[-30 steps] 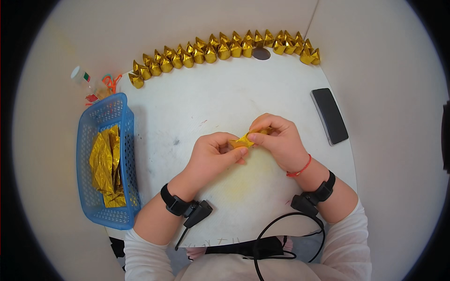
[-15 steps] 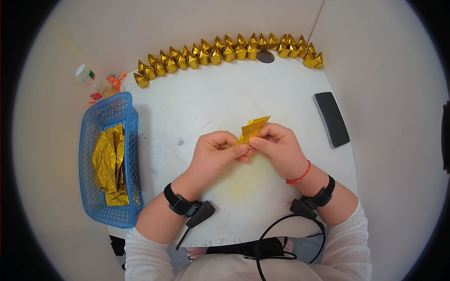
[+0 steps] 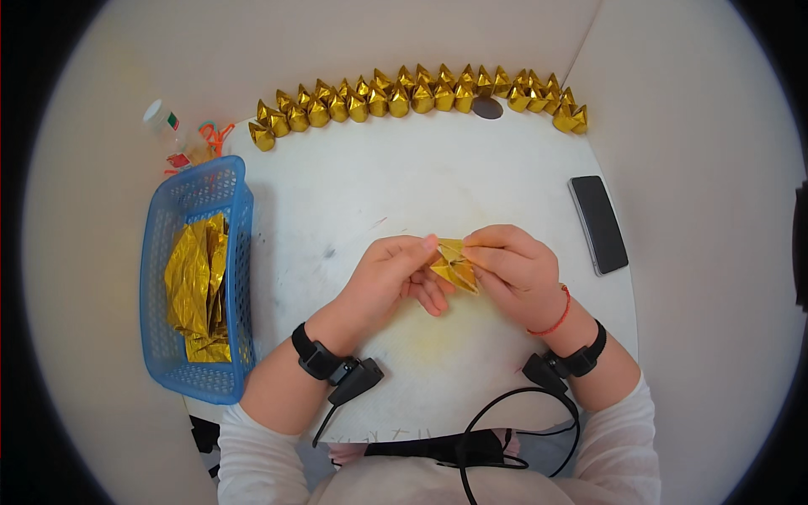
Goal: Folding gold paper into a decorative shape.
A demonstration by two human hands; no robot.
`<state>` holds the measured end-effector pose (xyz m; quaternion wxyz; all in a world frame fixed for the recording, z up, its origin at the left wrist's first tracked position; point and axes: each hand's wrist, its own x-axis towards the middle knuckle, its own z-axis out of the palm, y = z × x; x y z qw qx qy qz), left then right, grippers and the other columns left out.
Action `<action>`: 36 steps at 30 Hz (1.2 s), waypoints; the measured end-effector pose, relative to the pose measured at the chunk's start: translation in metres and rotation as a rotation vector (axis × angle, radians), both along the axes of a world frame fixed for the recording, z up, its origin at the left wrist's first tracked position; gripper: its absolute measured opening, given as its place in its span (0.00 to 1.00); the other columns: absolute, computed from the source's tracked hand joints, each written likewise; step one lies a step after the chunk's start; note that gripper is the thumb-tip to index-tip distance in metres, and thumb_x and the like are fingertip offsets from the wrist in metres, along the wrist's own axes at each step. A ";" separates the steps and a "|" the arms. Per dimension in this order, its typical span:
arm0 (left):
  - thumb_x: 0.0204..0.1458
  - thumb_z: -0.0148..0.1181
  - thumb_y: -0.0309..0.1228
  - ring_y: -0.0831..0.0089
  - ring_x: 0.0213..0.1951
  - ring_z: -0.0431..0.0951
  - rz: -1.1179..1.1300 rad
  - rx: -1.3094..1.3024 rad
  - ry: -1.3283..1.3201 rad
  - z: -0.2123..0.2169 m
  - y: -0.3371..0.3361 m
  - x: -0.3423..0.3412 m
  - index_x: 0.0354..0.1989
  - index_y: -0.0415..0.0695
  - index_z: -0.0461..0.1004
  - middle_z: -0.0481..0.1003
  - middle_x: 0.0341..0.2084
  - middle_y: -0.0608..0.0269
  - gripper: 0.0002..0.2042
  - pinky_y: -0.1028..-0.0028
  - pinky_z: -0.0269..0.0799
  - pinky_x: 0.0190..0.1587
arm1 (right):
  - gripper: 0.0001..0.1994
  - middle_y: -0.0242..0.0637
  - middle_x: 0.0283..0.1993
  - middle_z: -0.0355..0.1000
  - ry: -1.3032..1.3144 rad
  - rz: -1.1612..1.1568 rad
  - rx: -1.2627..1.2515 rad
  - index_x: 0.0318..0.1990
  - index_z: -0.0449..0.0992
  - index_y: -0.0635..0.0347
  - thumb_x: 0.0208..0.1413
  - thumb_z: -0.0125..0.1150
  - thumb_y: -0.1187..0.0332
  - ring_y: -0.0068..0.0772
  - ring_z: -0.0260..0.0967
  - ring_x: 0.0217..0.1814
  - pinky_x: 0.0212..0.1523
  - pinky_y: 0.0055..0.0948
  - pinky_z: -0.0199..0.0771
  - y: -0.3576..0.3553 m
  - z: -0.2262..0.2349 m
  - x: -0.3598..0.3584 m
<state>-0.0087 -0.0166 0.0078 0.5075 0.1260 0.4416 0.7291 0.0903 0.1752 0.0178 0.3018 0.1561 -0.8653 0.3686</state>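
A small piece of gold foil paper [image 3: 455, 271], folded with pointed corners, is held between my two hands above the middle of the white table. My left hand [image 3: 396, 273] has its thumb at the paper's upper left edge, its other fingers curled below and beside it. The thumb and fingers of my right hand [image 3: 515, 268] pinch the paper's right side. Part of the paper is covered by my fingers. Along the far edge stand several folded gold paper ingots [image 3: 399, 104] in a curved double row.
At the left stands a blue plastic basket [image 3: 151, 337] with gold foil sheets [image 3: 195, 278] in it. Behind it are orange-handled scissors [image 3: 215, 136] and a clear bottle [image 3: 166, 126]. A black phone [image 3: 599, 223] lies at the right; a dark round disc [image 3: 487, 108] sits by the ingots.
The gold paper has been turned, so its point now faces down toward me instead of up to the right. My left fingers have spread a little; my right hand has shifted slightly right.
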 end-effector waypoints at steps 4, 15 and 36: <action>0.61 0.55 0.32 0.70 0.24 0.80 0.018 -0.071 0.038 -0.001 0.001 -0.001 0.36 0.34 0.75 0.79 0.30 0.53 0.11 0.74 0.79 0.26 | 0.07 0.39 0.40 0.73 0.008 0.066 0.105 0.35 0.77 0.66 0.47 0.62 0.83 0.37 0.74 0.35 0.36 0.28 0.77 -0.002 0.001 0.000; 0.58 0.60 0.27 0.74 0.23 0.80 0.146 -0.087 0.103 -0.007 0.004 0.000 0.37 0.36 0.74 0.79 0.28 0.57 0.06 0.78 0.78 0.25 | 0.09 0.41 0.44 0.71 -0.051 0.059 0.084 0.37 0.78 0.64 0.46 0.64 0.82 0.36 0.73 0.39 0.38 0.27 0.76 -0.003 0.001 -0.003; 0.59 0.57 0.22 0.70 0.28 0.82 0.087 -0.157 0.286 -0.008 0.005 0.002 0.39 0.30 0.74 0.79 0.31 0.52 0.06 0.75 0.80 0.32 | 0.06 0.32 0.37 0.73 -0.631 0.128 -0.885 0.35 0.73 0.65 0.53 0.64 0.81 0.19 0.73 0.39 0.41 0.19 0.74 -0.004 -0.014 -0.002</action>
